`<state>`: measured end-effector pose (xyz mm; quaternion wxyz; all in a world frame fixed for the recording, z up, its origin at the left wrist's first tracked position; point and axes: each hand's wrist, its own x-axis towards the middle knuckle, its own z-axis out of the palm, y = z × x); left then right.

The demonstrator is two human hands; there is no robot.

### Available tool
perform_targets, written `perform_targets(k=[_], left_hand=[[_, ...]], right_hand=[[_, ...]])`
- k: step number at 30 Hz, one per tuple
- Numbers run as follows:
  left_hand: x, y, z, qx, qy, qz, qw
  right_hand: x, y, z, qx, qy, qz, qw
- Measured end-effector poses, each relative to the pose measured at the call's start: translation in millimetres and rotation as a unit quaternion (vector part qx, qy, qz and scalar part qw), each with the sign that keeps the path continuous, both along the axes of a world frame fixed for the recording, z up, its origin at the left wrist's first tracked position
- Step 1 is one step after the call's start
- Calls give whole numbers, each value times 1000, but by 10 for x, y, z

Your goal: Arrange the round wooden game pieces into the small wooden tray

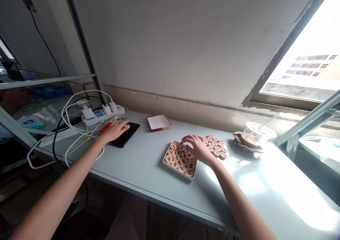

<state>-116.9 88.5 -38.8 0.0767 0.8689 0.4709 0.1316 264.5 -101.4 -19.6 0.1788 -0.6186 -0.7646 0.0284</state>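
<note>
A shallow wooden box (167, 165) of round wooden chess pieces marked in red and black lies on the grey table (148, 169). My right hand (198, 148) rests over the box's far right corner, fingers spread and curved down onto the pieces. Just to its right lies a loose cluster of more wooden pieces (217, 147). My left hand (116, 129) lies flat with fingers stretched out on a black phone (126, 135) at the table's left.
A white power strip (102, 115) with chargers and tangled cables (69, 126) sits at the far left. The box lid (158, 122) lies near the wall. A plastic cup with a straw (255, 133) stands at the right by the window.
</note>
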Motion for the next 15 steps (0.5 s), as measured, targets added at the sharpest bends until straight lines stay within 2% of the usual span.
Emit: perform_targets(k=[5, 7, 10, 12, 15], left_hand=[[-9, 61, -30, 99, 15, 14, 995], [16, 22, -41, 103, 6, -20, 994], [45, -47, -31, 102, -20, -57, 993], [43, -82, 9, 154, -61, -20, 986], [60, -146, 126, 248, -126, 55, 959]], right_hand=[[141, 27, -45, -7, 31, -23, 999], [163, 33, -43, -4, 41, -18, 999], [116, 31, -22, -1, 63, 26, 998], [38, 22, -11, -3, 74, 63, 995], [-106, -3, -29, -7, 61, 102, 993]])
